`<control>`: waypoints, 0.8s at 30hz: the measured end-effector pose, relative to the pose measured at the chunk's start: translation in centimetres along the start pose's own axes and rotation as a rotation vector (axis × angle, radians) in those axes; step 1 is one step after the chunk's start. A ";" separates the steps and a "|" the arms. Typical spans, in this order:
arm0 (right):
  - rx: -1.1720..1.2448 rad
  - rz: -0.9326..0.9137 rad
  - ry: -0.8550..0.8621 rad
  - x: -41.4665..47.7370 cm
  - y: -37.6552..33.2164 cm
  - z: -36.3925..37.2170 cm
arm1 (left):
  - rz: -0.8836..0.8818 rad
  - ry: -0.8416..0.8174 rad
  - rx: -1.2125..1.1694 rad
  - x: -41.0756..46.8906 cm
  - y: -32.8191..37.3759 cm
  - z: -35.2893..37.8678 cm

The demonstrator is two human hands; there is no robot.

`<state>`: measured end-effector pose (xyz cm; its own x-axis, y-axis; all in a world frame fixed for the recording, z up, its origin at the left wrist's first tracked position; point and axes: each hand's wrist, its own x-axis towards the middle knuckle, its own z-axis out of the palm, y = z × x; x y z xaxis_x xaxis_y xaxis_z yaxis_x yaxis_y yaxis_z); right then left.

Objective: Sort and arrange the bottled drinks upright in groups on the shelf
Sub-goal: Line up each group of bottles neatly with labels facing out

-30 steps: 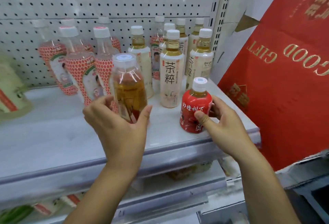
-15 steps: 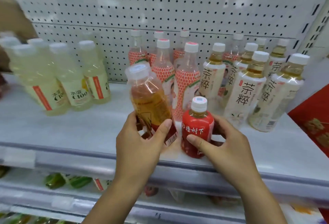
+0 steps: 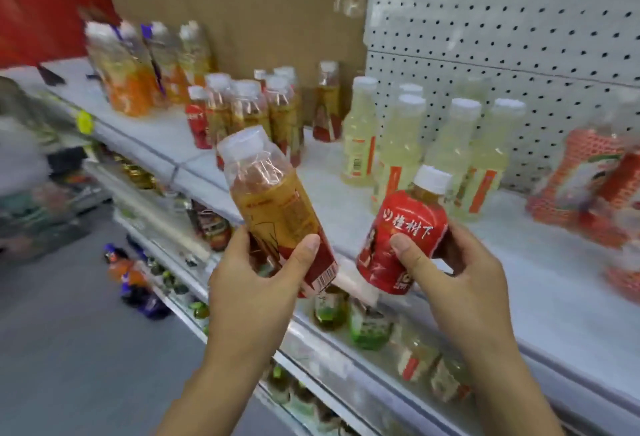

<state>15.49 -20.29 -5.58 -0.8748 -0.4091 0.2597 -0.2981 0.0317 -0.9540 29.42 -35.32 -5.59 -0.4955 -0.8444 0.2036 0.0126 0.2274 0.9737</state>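
A white shelf (image 3: pixel 540 272) runs across the view, with brown cardboard (image 3: pixel 242 12) behind its left part and a white pegboard (image 3: pixel 502 37) behind its right part. At the far left of the shelf stand tall orange bottles (image 3: pixel 128 82), quite blurred. Next to them is a group of amber bottles (image 3: pixel 249 109) with white caps, all upright, and one small red bottle on the shelf (image 3: pixel 198 123) stands at the left edge of this group.

In front of the shelf, in the air, the left hand (image 3: pixel 256 290) grips the amber bottle (image 3: pixel 273 207) around its lower part, thumb on the red label; the bottle leans to the left. Just beside it, the right hand (image 3: pixel 464 276) grips the small red bottle (image 3: pixel 405 234), thumb on the front of the label, and this bottle leans a little to the right. The two held bottles are near each other but do not touch.

Behind the right hand stand pale yellow bottles (image 3: pixel 401 144), upright, in a group near the pegboard. At the far right are bottles with a red net pattern (image 3: pixel 588 172), too blurred to tell how they stand. On the lower shelf (image 3: pixel 332 359) are green bottles (image 3: pixel 369 328).
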 end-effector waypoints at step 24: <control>0.007 0.015 -0.195 12.6 -1.1 41.1 | -0.056 0.173 0.115 28.0 -9.8 -23.9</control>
<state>20.49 -62.97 -7.39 -0.7884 -0.5774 0.2122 -0.2822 0.0330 -0.9588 36.14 -72.78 -6.99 -0.3364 -0.9255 0.1740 -0.1152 0.2238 0.9678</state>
